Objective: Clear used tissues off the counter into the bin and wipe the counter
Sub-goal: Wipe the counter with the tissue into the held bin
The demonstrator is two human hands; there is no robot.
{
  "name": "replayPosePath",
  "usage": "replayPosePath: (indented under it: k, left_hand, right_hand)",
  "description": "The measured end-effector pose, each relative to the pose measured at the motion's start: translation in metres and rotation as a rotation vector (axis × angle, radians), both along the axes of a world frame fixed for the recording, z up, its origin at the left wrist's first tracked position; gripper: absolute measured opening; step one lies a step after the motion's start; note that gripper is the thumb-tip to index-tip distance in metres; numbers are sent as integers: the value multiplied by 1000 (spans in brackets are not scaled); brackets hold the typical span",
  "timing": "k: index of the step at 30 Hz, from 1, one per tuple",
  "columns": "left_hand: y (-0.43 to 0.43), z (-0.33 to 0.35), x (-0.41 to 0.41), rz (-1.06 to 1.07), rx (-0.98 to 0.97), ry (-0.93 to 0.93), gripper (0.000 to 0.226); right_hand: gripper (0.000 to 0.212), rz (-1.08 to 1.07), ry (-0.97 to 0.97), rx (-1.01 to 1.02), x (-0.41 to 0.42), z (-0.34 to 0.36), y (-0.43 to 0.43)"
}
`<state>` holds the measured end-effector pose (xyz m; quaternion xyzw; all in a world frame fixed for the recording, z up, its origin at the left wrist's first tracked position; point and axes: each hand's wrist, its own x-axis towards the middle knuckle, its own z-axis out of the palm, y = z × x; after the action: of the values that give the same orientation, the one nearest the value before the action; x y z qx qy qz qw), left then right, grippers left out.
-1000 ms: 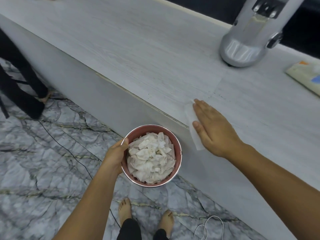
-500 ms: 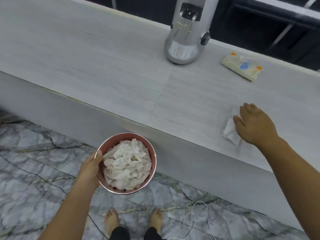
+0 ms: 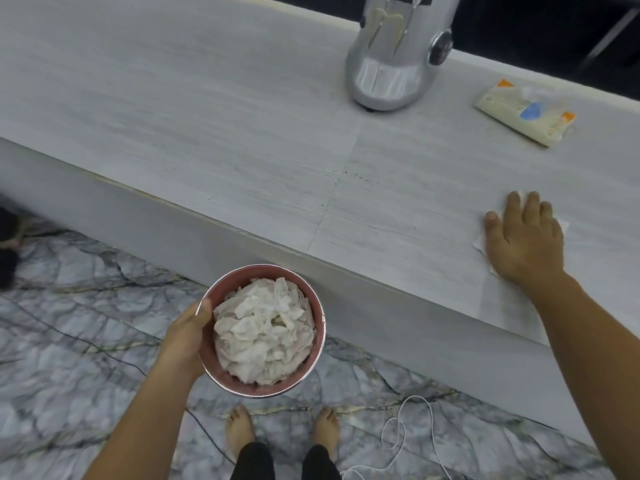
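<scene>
While the table (image 3: pixel 207 116) is carrying a silver machine (image 3: pixel 391 64), the left grip (image 3: pixel 187 337) is holding the pink bin (image 3: pixel 258 274), full of used tissues (image 3: pixel 263 337), below its edge; the right grip (image 3: pixel 526 240), fingers flat, is pressing a tissue (image 3: pixel 479 242) on the table.

1. The floor (image 3: pixel 69 341) was grey marble-look stone, veined with dark lines and thin gold streaks.
2. A thin dark cable (image 3: pixel 104 353) crossed it at the left, and a white cord (image 3: pixel 415 396) lay looped near the counter's foot.
3. The counter (image 3: pixel 207 116) ran long. Its top was pale grey with a fine grain, and dark specks lay beside a seam that crossed it.
4. A silver appliance (image 3: pixel 391 74) stood by the far edge, and a flat packet (image 3: pixel 523 112) lay apart to its right.
5. The space behind (image 3: pixel 540 29) was dark, possibly with a metal rail in it.
6. The light was soft and even, and it glinted on the appliance's curved base.
</scene>
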<state>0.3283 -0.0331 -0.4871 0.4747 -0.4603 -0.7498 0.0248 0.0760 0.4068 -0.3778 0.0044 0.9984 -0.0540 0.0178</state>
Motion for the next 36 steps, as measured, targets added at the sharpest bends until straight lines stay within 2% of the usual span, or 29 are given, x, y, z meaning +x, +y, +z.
replayPosePath:
  k: [7, 15, 25, 36]
  left_hand:
    - [-9, -4, -6, -43, 33, 21, 35]
    - [-21, -10, -4, -40, 85, 31, 29]
    - [-36, -15, -13, -60, 111, 48, 26]
    - [-30, -26, -6, -57, 156, 113, 30]
  right_hand:
    - [73, 194, -35, 27, -6, -2, -48]
    - [70, 295, -48, 58, -17, -8, -152]
    - [67, 780, -41, 74, 3, -9, -268]
    - [62, 1159, 20, 123, 91, -10, -291]
